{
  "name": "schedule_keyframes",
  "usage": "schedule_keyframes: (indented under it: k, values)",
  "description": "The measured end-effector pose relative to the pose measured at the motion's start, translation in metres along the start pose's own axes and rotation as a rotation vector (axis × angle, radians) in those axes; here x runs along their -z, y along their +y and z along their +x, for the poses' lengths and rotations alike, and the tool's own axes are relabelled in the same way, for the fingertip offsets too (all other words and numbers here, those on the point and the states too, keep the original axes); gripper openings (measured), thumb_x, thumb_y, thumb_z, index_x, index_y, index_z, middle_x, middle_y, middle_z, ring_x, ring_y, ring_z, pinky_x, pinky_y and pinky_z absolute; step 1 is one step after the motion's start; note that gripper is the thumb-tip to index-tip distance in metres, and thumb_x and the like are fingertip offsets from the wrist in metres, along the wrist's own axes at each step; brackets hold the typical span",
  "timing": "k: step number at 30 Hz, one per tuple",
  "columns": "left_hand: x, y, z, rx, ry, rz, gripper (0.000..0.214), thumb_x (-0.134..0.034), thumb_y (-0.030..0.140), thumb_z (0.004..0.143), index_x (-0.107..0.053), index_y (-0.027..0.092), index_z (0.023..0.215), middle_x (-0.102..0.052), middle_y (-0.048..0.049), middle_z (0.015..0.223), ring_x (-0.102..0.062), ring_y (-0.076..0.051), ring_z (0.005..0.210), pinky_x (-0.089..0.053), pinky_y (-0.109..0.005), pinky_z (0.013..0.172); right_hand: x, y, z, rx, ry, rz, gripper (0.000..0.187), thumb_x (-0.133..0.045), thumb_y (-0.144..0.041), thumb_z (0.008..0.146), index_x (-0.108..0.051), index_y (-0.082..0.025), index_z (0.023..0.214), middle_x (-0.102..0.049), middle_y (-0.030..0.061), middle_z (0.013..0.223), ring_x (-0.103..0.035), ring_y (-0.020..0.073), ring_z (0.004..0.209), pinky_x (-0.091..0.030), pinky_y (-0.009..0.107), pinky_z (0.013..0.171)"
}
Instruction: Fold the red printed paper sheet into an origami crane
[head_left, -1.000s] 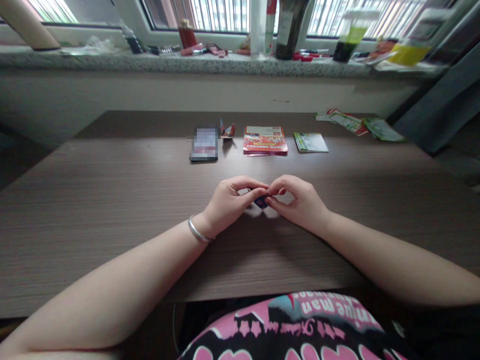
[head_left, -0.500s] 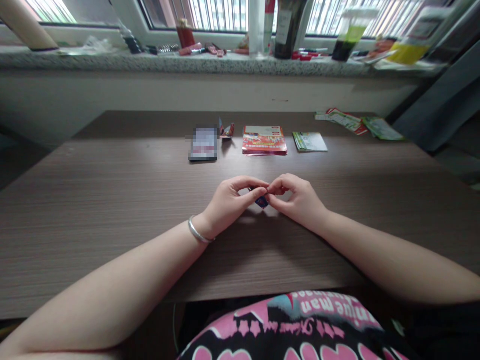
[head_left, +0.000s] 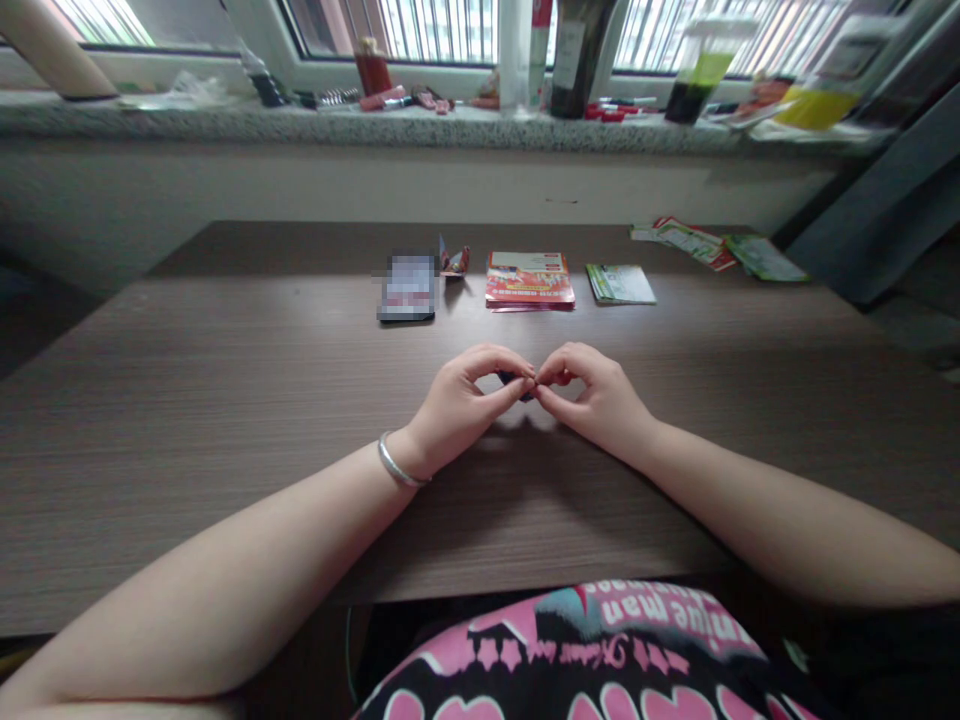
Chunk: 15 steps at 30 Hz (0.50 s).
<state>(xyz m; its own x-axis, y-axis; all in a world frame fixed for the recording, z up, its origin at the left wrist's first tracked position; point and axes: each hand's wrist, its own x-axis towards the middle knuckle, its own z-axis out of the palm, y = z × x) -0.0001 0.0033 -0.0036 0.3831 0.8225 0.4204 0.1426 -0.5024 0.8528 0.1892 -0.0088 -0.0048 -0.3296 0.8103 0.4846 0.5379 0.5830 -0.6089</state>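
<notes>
Above the middle of the table, my left hand (head_left: 463, 392) and my right hand (head_left: 596, 392) meet fingertip to fingertip. Between them is a small dark blue folded paper (head_left: 527, 396), mostly covered by the fingers. My left thumb and fingers pinch it from the left. From the right, my right thumb and index finger pinch its edge. Beyond my hands stands a small folded paper figure (head_left: 454, 262) with a pointed tip. A stack of red printed leaflets (head_left: 529, 282) lies straight ahead, and a smaller stack of green-and-white paper (head_left: 621, 284) is to its right.
A phone-like dark device (head_left: 408, 290) with a blurred-out screen lies left of the paper figure. Several green and red leaflets (head_left: 694, 243) are at the table's far right. Bottles and small items line the stone windowsill (head_left: 450, 130) behind the brown table (head_left: 225, 400).
The folded paper has tipped or risen between my fingers, so its blue patterned face below the thumbs barely shows now. Both hands have lifted very slightly.
</notes>
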Motion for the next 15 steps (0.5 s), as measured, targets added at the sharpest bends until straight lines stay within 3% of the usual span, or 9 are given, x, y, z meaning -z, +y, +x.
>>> schedule_keyframes:
  k: [8,15]
  values:
    - [-0.0019,-0.0029,-0.0017,0.015,0.028,-0.045,0.011,-0.067,0.029,0.083,-0.069,0.018,0.083,-0.066,-0.0044,0.085,-0.062,-0.015,0.082,-0.050,-0.027,0.078,-0.0032,-0.0004,0.0013,-0.049,-0.010,0.054,0.012,-0.063,-0.019,0.076,-0.054,-0.020,0.069,-0.060,0.0002,0.071,-0.052,0.0137,0.069,-0.043,0.028,0.064]
    - [-0.0047,-0.0031,-0.0027,0.143,0.069,-0.120,0.019,-0.069,0.036,0.080,-0.065,0.018,0.079,-0.062,-0.0018,0.079,-0.058,-0.012,0.073,-0.048,-0.023,0.067,-0.0072,-0.0002,0.0013,-0.242,-0.111,0.227,0.010,-0.064,-0.026,0.076,-0.059,-0.018,0.071,-0.063,-0.0003,0.069,-0.056,0.0113,0.062,-0.046,0.025,0.060]
